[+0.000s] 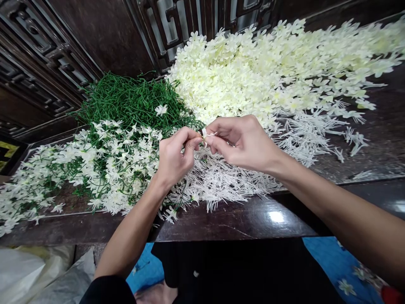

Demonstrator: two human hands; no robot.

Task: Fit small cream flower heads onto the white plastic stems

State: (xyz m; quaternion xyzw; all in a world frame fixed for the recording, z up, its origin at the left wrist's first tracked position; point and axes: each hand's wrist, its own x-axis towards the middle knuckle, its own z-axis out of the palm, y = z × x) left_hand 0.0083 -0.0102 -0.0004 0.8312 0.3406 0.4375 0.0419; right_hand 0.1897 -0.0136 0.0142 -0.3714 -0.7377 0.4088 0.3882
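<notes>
Both hands meet near the middle of the view, over the piles. My left hand [177, 153] is closed in a pinch at the left side of a small white flower [205, 136]. From the right, my right hand [240, 141] pinches the same flower, its fingertips on the petals. Just behind my hands lies a heap of green stems [129, 99], with pale yellow-white petals [247, 76] to its right. Thin white stamens [221, 179] spread below my hands. To the left is a pile of white flowers on green stems [117, 169].
The dark wooden bench [247, 219] has a raised front edge below the piles. Carved dark wood panels [104, 33] stand behind it. Pale plastic bags [47, 274] lie at the lower left, and a blue covering [335, 261] is on the floor.
</notes>
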